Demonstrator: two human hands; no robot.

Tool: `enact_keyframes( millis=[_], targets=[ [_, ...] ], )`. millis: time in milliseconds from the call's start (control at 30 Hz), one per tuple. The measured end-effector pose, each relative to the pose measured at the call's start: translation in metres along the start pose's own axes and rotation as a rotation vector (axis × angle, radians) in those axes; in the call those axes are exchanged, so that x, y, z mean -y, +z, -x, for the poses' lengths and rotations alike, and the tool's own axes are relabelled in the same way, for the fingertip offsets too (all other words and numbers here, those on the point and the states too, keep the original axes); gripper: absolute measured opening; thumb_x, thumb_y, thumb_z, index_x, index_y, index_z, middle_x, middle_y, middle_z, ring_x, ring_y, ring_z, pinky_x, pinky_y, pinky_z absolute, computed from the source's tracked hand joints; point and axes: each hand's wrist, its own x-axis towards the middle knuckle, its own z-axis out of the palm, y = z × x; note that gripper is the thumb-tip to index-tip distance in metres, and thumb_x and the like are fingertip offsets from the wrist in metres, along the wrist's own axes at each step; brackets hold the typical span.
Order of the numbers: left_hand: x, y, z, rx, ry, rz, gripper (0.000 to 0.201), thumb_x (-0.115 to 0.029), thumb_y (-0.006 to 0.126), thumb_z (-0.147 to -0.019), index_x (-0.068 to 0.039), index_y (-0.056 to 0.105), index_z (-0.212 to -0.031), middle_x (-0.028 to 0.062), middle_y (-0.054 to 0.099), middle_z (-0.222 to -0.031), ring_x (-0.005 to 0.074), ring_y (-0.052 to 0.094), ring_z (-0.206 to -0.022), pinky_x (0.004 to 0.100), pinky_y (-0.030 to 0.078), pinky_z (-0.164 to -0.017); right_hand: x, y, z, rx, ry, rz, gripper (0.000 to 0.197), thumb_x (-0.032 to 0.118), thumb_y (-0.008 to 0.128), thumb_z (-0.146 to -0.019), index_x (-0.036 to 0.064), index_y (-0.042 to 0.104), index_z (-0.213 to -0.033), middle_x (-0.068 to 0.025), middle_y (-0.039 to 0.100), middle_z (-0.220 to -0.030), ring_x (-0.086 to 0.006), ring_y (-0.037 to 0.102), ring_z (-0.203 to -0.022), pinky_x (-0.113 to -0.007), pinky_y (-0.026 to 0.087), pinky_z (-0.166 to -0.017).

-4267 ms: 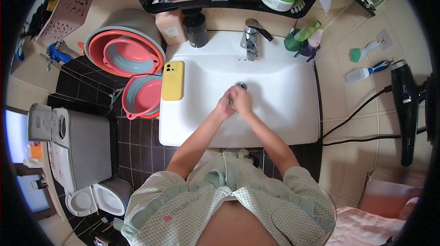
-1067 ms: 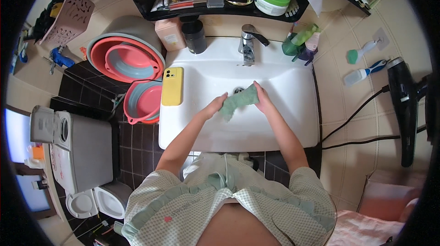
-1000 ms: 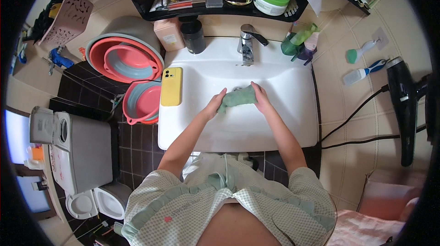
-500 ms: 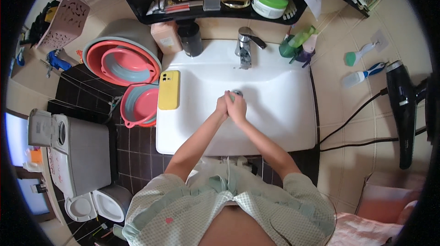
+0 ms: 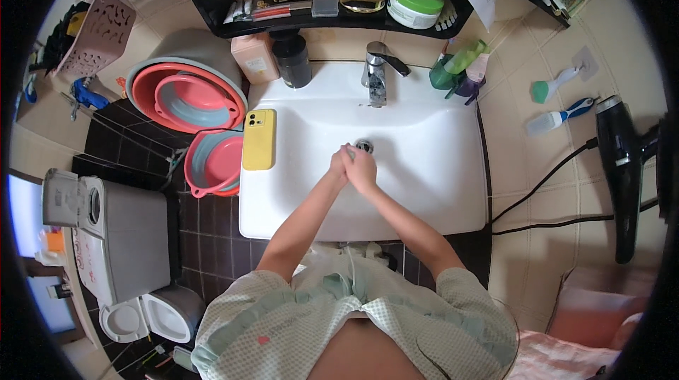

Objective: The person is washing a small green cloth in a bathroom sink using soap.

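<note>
My left hand (image 5: 339, 162) and my right hand (image 5: 362, 168) are clasped together over the white sink basin (image 5: 431, 168). Between them shows a sliver of a small green thing (image 5: 351, 155), mostly covered by my fingers; its kind cannot be made out. Just beyond my hands is the round metal drain (image 5: 364, 146). The chrome faucet (image 5: 376, 76) stands at the back of the sink, with no water seen running. On the left rim lies a yellow phone (image 5: 259, 141), camera side up.
A black bottle (image 5: 291, 60) and a pink bottle (image 5: 254, 59) stand behind the phone. Green and purple tubes (image 5: 461, 68) are at the back right. A black shelf (image 5: 283, 26) hangs above. Stacked basins (image 5: 194, 100) are at left; a black hair dryer (image 5: 620, 175) hangs at right.
My clasped hands have shifted slightly left and nearer, so more of the drain shows. Less of the green thing is visible between them.
</note>
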Motion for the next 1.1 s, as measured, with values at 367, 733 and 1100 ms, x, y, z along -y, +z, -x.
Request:
enact_keyframes(
  millis=[367, 733, 1100],
  targets=[
    [-0.02, -0.039, -0.009, 0.197, -0.11, -0.327, 0.026, -0.029, 0.031, -0.088, -0.009, 0.048, -0.084, 0.0037, 0.051, -0.076, 0.0062, 0.038, -0.042, 0.0203, 0.025, -0.03, 0.039, -0.026, -0.018, -0.02, 0.255, -0.175, 0.032, 0.035, 0.045, -0.079, 0.0068, 0.061, -0.076, -0.0189, 0.058, -0.077, -0.0361, 0.055, -0.073, -0.044, 0.043, -0.066],
    [-0.007, -0.059, -0.016, 0.185, -0.203, -0.254, 0.024, -0.029, 0.033, -0.086, -0.012, 0.048, -0.077, -0.0002, 0.05, -0.06, 0.0069, 0.038, -0.039, 0.0189, 0.028, -0.031, 0.032, -0.03, 0.009, 0.191, 0.226, -0.105, 0.031, 0.034, 0.045, -0.079, 0.0097, 0.063, -0.078, -0.0181, 0.058, -0.077, -0.034, 0.057, -0.072, -0.042, 0.045, -0.065],
    [-0.014, -0.032, 0.004, -0.089, -0.035, -0.089, 0.022, -0.029, 0.038, -0.086, -0.011, 0.047, -0.075, -0.0027, 0.046, -0.054, 0.0036, 0.028, -0.034, 0.0165, 0.019, -0.03, 0.057, -0.046, 0.015, 0.171, 0.092, -0.041, 0.037, 0.038, 0.041, -0.081, 0.0089, 0.061, -0.071, -0.0157, 0.059, -0.072, -0.0335, 0.057, -0.068, -0.043, 0.044, -0.062]
  ],
)
